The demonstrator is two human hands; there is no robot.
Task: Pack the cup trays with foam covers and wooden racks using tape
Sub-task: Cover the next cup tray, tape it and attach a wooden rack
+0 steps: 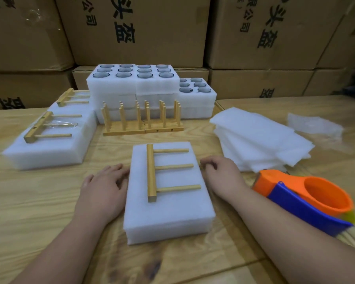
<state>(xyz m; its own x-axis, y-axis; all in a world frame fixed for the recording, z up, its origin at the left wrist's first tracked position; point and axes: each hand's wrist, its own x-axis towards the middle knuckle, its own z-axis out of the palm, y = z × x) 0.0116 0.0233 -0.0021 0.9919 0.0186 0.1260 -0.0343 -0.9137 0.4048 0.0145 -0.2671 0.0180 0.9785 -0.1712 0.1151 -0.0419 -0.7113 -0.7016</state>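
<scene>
The covered cup tray [168, 201] lies nearest, wooden rack [152, 173] on top — left hand [103, 185] rests loose-fingered at its left edge, right hand [221, 173] curled at its right, contents unclear — keep it squared before taping.

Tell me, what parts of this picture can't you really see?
Head view:
- Cups inside the covered white foam block: hidden by its cover.
- Left hand fingertips: tucked against the block's side.
- Orange and blue tape dispenser: motion-blurred, tape not visible.
- Brown cardboard boxes: print cut off by the top edge.
- Right hand: what its curled fingers hold, if anything.
</scene>
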